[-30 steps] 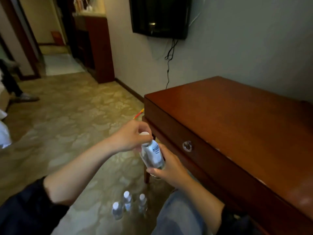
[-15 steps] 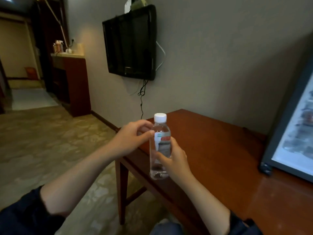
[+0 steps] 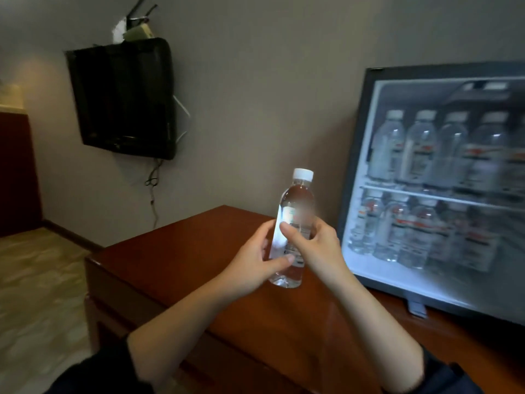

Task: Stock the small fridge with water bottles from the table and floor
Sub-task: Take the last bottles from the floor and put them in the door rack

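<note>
Dark sleeves (image 3: 96,371) bunched near elbows; bare forearms (image 3: 184,314), left hand (image 3: 252,263), right hand (image 3: 316,247).

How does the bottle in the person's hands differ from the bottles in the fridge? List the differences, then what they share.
The held bottle is outside the fridge, over the table, gripped by the left hand and right hand; the fridge bottles stand inside, untouched. The held bottle leans slightly; the fridge bottles stand upright. The held bottle is alone; the fridge bottles are packed in rows. Both kinds are clear and labelled.
</note>
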The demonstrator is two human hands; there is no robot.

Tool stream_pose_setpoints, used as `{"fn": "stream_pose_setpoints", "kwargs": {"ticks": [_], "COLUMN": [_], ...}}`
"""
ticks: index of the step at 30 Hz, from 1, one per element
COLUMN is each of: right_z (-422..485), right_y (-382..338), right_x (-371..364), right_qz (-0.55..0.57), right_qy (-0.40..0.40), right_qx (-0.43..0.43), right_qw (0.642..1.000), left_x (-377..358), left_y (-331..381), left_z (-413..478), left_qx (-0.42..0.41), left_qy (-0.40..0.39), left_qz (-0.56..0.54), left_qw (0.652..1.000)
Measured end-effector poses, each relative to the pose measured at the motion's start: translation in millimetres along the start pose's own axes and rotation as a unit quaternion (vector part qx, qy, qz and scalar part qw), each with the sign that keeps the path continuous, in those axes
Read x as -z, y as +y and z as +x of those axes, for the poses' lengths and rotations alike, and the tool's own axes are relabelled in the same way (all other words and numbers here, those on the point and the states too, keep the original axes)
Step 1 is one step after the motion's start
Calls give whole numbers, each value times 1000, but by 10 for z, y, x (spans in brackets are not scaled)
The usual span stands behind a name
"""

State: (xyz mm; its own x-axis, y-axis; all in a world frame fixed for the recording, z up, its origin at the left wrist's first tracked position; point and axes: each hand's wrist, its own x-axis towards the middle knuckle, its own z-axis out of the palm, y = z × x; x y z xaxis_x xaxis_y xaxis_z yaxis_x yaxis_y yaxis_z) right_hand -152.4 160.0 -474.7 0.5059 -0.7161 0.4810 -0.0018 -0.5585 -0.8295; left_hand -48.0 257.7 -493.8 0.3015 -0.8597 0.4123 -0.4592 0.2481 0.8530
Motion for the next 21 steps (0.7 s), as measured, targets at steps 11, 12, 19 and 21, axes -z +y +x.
{"fn": "stream_pose_setpoints", "kwargs": {"ticks": [11, 12, 19, 21], "right_z": [-424, -484, -938, -1061], "right_y": [26, 15, -78, -116], "right_x": [1672, 1803, 2614, 2805], "right_qz": [-121, -131, -186, -193], "right_qy": [80, 102, 213, 230], "right_qx": [-17, -14, -15, -17], "right_qw": [989, 986, 959, 954], "left_x": [-1499, -1630, -2450, -2652], "left_y": [364, 427, 878, 1002], "left_z": [410, 421, 427, 385], "left_qx": [-45, -51, -113, -138], "left_qy": [-71, -83, -174, -186], "left_qz": [-83, -87, -126, -133], "left_qw": [993, 991, 970, 964]}}
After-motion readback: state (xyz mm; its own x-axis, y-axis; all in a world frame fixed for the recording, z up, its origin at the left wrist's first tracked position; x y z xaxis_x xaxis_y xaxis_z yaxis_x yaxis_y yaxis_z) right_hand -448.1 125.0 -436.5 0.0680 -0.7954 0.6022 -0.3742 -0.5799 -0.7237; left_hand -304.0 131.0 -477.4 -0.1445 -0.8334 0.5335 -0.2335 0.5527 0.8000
